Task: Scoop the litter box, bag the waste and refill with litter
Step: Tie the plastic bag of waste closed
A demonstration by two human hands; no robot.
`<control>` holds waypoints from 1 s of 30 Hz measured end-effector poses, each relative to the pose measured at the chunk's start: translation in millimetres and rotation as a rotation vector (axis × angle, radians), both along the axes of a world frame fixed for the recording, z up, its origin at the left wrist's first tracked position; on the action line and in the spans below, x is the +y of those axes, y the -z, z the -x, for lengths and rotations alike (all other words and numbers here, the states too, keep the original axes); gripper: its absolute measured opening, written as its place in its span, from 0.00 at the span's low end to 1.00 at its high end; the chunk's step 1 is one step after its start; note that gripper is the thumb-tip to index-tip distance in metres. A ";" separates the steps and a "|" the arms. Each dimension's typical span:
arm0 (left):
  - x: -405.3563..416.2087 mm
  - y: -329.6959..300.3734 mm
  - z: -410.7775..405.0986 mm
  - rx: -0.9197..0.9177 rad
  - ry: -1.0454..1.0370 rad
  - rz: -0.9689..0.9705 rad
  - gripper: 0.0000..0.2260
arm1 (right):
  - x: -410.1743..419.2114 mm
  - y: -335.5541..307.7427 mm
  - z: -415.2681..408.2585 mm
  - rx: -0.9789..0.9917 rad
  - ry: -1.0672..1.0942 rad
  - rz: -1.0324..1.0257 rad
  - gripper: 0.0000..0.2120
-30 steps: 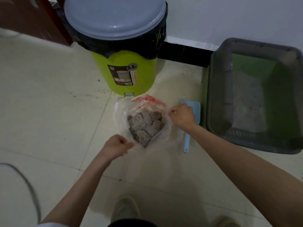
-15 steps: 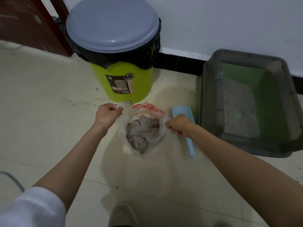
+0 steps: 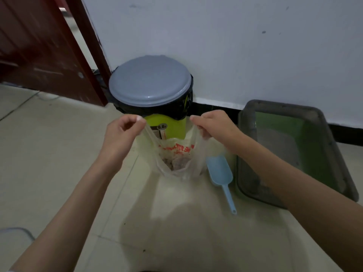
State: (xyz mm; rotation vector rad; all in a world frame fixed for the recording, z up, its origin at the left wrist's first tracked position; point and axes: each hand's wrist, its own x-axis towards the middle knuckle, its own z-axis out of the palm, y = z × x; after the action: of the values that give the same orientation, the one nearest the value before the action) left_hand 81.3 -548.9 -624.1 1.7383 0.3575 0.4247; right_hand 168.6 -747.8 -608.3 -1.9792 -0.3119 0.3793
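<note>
The left hand and right hand each pinch a handle of the clear waste bag, lifted at centre. At 12 o'clock, directly behind it, stands the green lidded bin. The blue scoop lies on the floor at 4 o'clock, with the litter box at 3 o'clock.

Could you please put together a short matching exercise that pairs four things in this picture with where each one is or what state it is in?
Things:
1. plastic bag
2. scoop
3. bin lid
4. litter box

States:
A. closed on the green bin
B. lying on the floor tiles
C. held up by both hands
D. against the wall, far right

Pairs: 1-C, 2-B, 3-A, 4-D
</note>
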 end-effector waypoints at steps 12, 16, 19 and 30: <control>2.8 48.0 6.8 -0.014 0.020 0.065 0.07 | -5.7 50.1 8.0 -0.161 0.052 -0.108 0.04; 0.1 64.4 6.4 -0.038 0.055 0.102 0.10 | 7.1 75.0 14.7 -0.123 0.132 -0.124 0.06; -5.9 84.8 11.1 0.026 0.108 0.118 0.16 | 13.1 94.7 22.7 -0.073 0.279 -0.101 0.11; -15.4 133.8 -14.2 0.224 0.302 -0.134 0.41 | 10.9 141.9 10.0 -0.081 -0.007 0.312 0.34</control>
State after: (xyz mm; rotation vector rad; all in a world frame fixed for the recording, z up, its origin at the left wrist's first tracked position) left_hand 95.5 -564.3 -758.0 1.9397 0.2227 0.0355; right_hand 158.6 -736.9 -750.1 -2.3042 -0.3264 0.3706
